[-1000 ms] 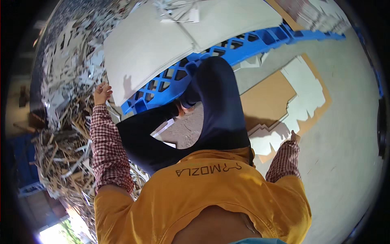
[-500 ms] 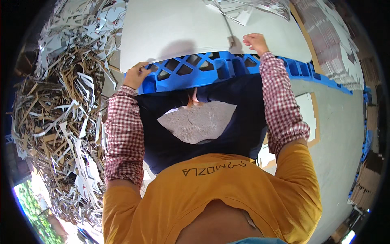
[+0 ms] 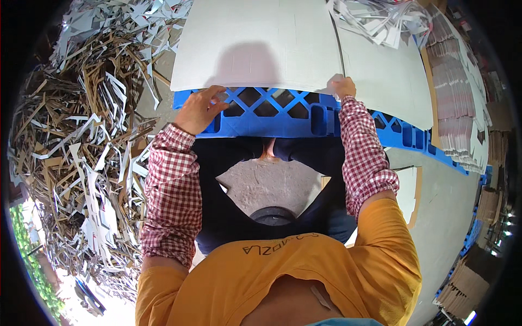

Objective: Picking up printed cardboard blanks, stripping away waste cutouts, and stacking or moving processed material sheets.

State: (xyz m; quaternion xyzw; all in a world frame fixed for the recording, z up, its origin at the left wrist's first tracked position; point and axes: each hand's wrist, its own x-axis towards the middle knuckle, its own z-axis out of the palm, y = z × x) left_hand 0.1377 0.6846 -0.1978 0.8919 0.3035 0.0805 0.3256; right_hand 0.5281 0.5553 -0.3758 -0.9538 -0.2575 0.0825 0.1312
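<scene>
A large white cardboard sheet [image 3: 304, 49] lies flat on top of a blue plastic pallet [image 3: 255, 127] before me, its near edge toward my body. My left hand [image 3: 201, 111] is at that edge near the left corner, fingers curved and thumb apart, with nothing visible held. My right hand [image 3: 345, 88] is closed at the sheet's near right corner, beside the narrow gap to a second white sheet [image 3: 386, 81]. Whatever its fingers pinch is hidden and slightly blurred.
Heaped cardboard offcuts [image 3: 81, 141] rise on the left. Loose white strips [image 3: 389, 24] lie on the far right sheet. A tall stack of cut cardboard [image 3: 454, 87] stands at right. Below me, a dark round object [image 3: 273, 215] sits on the concrete floor [image 3: 272, 182] between my legs.
The view has shifted, so the sheets and pallet appear farther right. My right hand has come down to the near right corner and closed. My left hand stays near the left corner.
</scene>
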